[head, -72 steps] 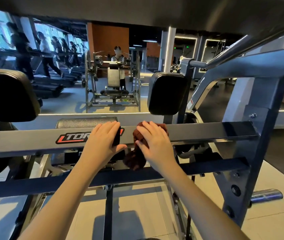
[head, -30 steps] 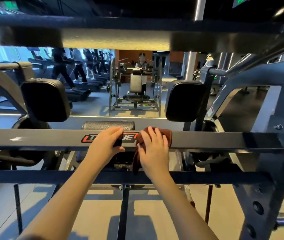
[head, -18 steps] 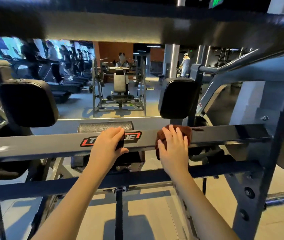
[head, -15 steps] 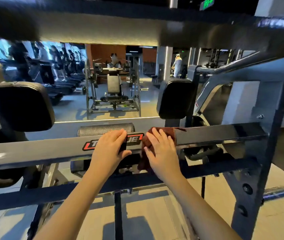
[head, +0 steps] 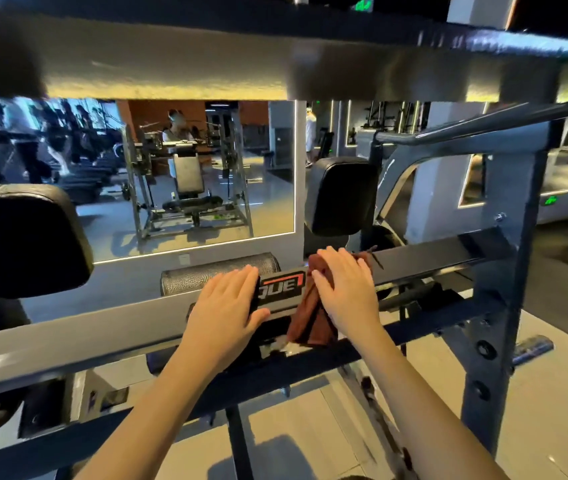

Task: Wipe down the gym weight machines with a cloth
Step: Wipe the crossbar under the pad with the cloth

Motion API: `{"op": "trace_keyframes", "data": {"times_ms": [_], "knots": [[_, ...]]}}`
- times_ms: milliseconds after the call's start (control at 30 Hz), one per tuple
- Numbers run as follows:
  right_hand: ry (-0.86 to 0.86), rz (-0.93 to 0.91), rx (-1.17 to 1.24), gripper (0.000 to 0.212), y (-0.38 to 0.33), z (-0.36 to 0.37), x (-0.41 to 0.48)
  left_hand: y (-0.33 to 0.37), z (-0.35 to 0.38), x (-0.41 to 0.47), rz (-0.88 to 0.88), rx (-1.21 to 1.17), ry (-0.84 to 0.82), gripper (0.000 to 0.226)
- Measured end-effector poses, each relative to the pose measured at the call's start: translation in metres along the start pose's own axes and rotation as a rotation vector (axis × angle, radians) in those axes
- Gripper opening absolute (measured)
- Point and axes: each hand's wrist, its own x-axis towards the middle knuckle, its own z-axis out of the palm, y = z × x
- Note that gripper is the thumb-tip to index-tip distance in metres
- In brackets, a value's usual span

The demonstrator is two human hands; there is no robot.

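Head view, wiping of the weight machine frame. Your right hand (head: 346,289) lay flat on the brown cloth (head: 310,323), fingers straight and close together, pressing it against the grey crossbar (head: 102,334). Nothing was gripped; the palm and fingers simply pinned the fabric to the metal. The cloth was bunched under that hand, showed past the fingertips on the bar's top edge, and hung in loose folds on the thumb side of your right hand down to the dark lower rail (head: 414,327).

Your left hand (head: 225,303) rested on the same crossbar just beside your right hand, fingers extended over the bar's top and the thumb stretched along its lower edge. It was spread open and held nothing.

Between the two hands, the red-and-black logo sticker (head: 281,289) showed on the bar face, its left part covered by your left fingers. Just beyond your left fingertips sat a textured roller pad (head: 206,275). A black cushion (head: 341,195) stood beyond your right hand, and a second black cushion (head: 23,237) stood well to the outer side of your left hand. The machine's bolted upright post (head: 504,271) met the crossbar well to the outer side of your right hand. Past both hands, a wall mirror (head: 206,168) reflected other gym equipment and people.
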Motion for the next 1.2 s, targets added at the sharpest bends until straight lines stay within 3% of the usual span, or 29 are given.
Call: {"op": "trace_keyframes", "data": {"times_ms": [67, 200, 267, 400, 433, 600, 667, 767, 867, 967, 1133, 1200], "knots": [[0.084, 0.111, 0.008, 0.044, -0.015, 0.005, -0.003, 0.001, 0.002, -0.001, -0.012, 0.004, 0.018, 0.07], [-0.045, -0.168, 0.049, 0.047, -0.04, 0.014, -0.034, 0.0, 0.002, -0.001, -0.022, 0.062, -0.01, 0.067], [-0.07, -0.216, 0.011, 0.046, -0.024, 0.006, -0.023, 0.0, -0.002, 0.0, -0.018, 0.067, -0.019, 0.066], [0.085, 0.074, -0.013, 0.044, -0.024, 0.008, -0.005, 0.002, -0.001, -0.001, -0.012, -0.002, 0.007, 0.07], [0.094, 0.068, 0.003, 0.045, -0.033, 0.013, -0.011, 0.003, -0.001, 0.0, -0.013, 0.006, 0.006, 0.069], [-0.079, -0.249, -0.012, 0.051, -0.03, 0.01, -0.026, 0.001, -0.003, -0.001, -0.022, 0.016, -0.027, 0.071], [-0.039, -0.137, -0.013, 0.045, -0.013, 0.002, -0.008, 0.0, -0.006, -0.003, -0.033, -0.019, -0.051, 0.062], [0.056, 0.062, 0.008, 0.046, -0.027, 0.009, -0.011, -0.003, -0.013, -0.011, -0.115, -0.001, -0.047, 0.066], [-0.021, -0.181, 0.014, 0.052, -0.056, 0.027, -0.036, -0.015, -0.017, -0.024, -0.196, 0.08, -0.048, 0.071], [-0.158, -0.365, -0.001, 0.054, -0.038, 0.016, -0.026, -0.024, -0.021, -0.034, -0.165, 0.123, -0.04, 0.069], [0.029, -0.094, 0.022, 0.045, -0.05, 0.023, -0.018, -0.02, -0.023, -0.035, -0.188, 0.138, -0.048, 0.071], [-0.037, -0.217, 0.03, 0.047, -0.069, 0.033, -0.03, -0.019, -0.024, -0.035, -0.188, 0.131, -0.036, 0.071]]}}
